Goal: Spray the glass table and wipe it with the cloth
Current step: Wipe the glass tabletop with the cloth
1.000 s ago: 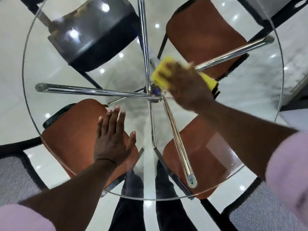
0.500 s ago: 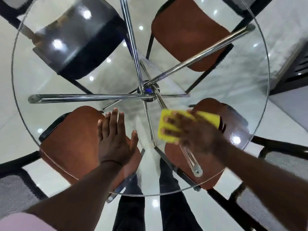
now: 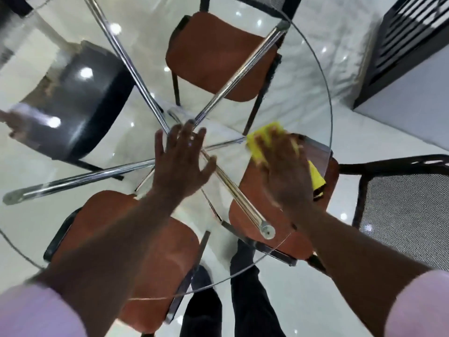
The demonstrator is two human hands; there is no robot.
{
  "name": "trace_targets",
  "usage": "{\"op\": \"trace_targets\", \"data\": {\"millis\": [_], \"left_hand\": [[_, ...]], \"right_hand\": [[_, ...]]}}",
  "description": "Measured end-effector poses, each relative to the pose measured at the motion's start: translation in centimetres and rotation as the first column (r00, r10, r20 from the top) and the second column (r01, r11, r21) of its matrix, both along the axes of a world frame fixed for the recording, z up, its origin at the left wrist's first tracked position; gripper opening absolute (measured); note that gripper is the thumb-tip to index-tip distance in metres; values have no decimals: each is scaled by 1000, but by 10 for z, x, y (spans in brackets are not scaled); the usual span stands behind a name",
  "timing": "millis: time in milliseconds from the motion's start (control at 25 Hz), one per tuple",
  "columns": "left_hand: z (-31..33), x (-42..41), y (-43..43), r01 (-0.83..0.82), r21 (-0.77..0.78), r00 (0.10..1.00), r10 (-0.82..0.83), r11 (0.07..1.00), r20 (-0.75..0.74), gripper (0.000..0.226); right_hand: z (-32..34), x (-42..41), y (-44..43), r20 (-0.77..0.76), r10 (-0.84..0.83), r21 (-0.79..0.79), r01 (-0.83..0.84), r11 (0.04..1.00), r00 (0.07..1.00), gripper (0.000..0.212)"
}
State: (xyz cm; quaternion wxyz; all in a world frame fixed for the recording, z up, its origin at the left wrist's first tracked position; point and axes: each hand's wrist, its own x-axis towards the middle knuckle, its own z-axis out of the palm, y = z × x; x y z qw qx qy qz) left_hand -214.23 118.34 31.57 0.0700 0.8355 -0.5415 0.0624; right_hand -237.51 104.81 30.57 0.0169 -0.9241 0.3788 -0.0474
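On 1 glass table (image 3: pixel 301 76), right hand (image 3: pixel 284 171) presses 1 cloth (image 3: pixel 264 132)

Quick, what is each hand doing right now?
Left hand: open, flat on the round glass table.
Right hand: open, pressing the yellow cloth.

Left hand (image 3: pixel 181 164) lies flat, fingers spread; right hand (image 3: pixel 284 172) is palm-down, fingers straight.

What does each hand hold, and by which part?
Nothing is gripped. The right hand presses flat on the middle of the yellow cloth; the left hand rests open on the glass table.
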Motion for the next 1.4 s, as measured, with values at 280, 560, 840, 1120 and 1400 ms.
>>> {"op": "trace_targets", "data": {"millis": [280, 560, 840, 1120, 1400], "left_hand": [[-22, 15, -33, -87, 71, 989, 95, 994, -116, 70], [-24, 20, -36, -80, 114, 990, 92, 990, -108, 75], [-24, 23, -37, -70, 111, 993, 79, 991, -82, 76], [-22, 24, -38, -61, 149, 989, 80, 987, -124, 76], [-24, 25, -35, -50, 96, 976, 69, 994, -206, 76]], "right_hand": [[-1, -19, -49, -65, 548, 5, -549, 836, 834, 59], [-17, 100, -138, 162, -74, -103, 91, 990, 984, 58], [-5, 192, -218, 215, -76, 11, 76, 997, 974, 51], [-16, 152, -187, -4, 497, -132, -493, 860, 868, 52], [6, -6, 9, -36, 291, 28, -290, 957, 956, 63]]}}
